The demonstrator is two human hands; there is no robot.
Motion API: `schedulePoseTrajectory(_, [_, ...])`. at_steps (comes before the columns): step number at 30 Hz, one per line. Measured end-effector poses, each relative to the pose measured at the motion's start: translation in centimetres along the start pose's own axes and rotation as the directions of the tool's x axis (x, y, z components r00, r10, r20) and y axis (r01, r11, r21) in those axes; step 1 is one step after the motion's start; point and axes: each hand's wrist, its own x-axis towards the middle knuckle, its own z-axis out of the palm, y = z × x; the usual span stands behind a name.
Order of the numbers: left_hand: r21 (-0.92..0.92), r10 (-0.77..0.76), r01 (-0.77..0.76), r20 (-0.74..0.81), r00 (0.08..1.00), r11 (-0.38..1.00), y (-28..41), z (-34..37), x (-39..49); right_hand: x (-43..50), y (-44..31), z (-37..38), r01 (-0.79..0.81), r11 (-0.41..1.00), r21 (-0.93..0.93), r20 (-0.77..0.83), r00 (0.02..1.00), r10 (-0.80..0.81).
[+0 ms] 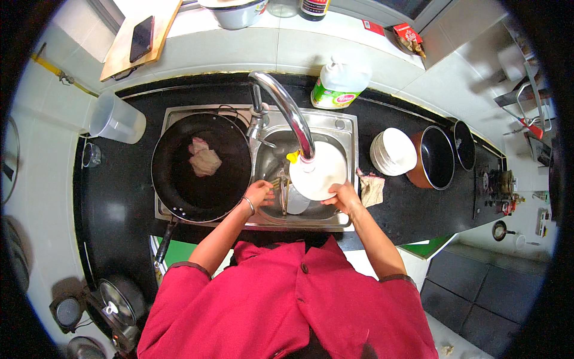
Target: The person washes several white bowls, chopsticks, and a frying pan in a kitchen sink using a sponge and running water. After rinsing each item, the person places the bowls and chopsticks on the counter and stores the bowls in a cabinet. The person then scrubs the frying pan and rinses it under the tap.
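Observation:
My right hand [341,197] grips the near right rim of a white plate or shallow bowl [320,179], held in the sink basin [269,211] beneath the chrome faucet [291,103]. A yellow piece shows beside the faucet's mouth. My left hand [262,194] is at the basin's left edge, fingers apart, close to chopsticks and other utensils [284,195]; whether it touches them is unclear. Another pale dish [297,201] lies lower in the basin. Left of it, a large black wok [202,197] rests over the sink's left part, with a crumpled cloth [205,161] inside.
Stacked white bowls [393,151], a folded cloth [371,189] and a brown pot [431,157] stand on the right counter. A detergent jug [341,85] is behind the sink. A plastic pitcher [117,117] stands left. The wok's handle [165,242] juts over the front edge.

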Motion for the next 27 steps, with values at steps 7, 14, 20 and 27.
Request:
schedulePoseTrajectory(7, [0.551, 0.157, -0.235, 0.186, 0.97, 0.801, -5.0, 6.5, 4.0, -2.6, -2.6, 0.3, 0.192, -0.115, -0.975, 0.212, 0.631, -0.746])
schedulePoseTrajectory(14, [0.382, 0.5, -0.489, 0.079, 0.862, 0.784, -8.9, 12.8, 11.4, -8.0, -3.2, -2.5, 0.311, 0.309, -0.899, -0.147, 0.451, -0.88])
schedulePoseTrajectory(20, [0.186, 0.125, -0.078, -0.253, 0.959, 0.979, -9.0, 15.2, 12.0, -12.2, 1.0, -11.1, 0.395, 0.918, -0.031, -0.68, 0.665, -0.309])
schedulePoseTrajectory(27, [0.096, 0.119, -0.115, -0.044, 0.992, 0.989, 1.5, 7.2, 0.5, -10.7, 5.5, -15.6, 0.435, 0.889, 0.142, -0.772, 0.611, -0.175])
